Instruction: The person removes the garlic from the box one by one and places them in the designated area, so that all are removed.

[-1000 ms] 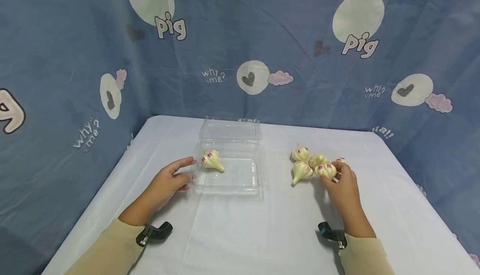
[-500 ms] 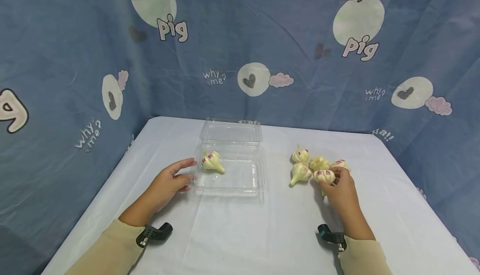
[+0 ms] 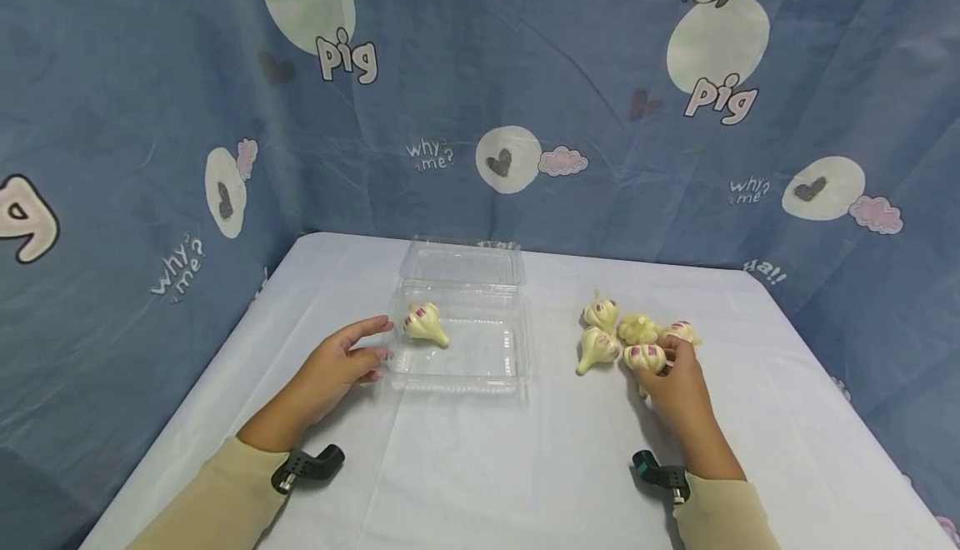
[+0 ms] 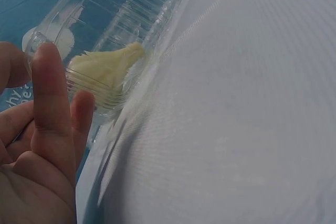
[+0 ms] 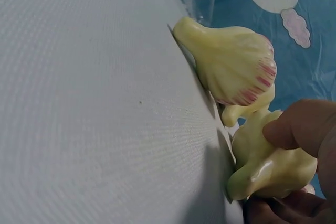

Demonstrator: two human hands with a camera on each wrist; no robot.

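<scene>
My left hand (image 3: 335, 368) is at the left side of a clear plastic clamshell box (image 3: 483, 350), its fingers fairly straight and touching the wall. One garlic bulb (image 3: 425, 324) lies inside the box, stem toward the front right. On the right, my right hand (image 3: 681, 385) pinches another garlic bulb (image 3: 643, 357) between thumb and fingers. In the right wrist view, the thumb (image 5: 299, 127) presses on this pale bulb (image 5: 273, 169), which sits low at the cloth. Beside it lies a garlic bulb (image 5: 231, 66) with pink streaks.
More garlic bulbs cluster around the right hand: one at the back left (image 3: 600, 313), one at the front left (image 3: 597, 348), one behind (image 3: 637, 329) and one by the fingers (image 3: 679, 331). The box lid (image 3: 461, 262) stands open toward the back. A blue printed curtain (image 3: 465, 50) encloses the white table.
My right hand has shifted slightly toward me and left with the pinched garlic bulb. The front left bulb has moved a little left. My left hand has stayed put.
</scene>
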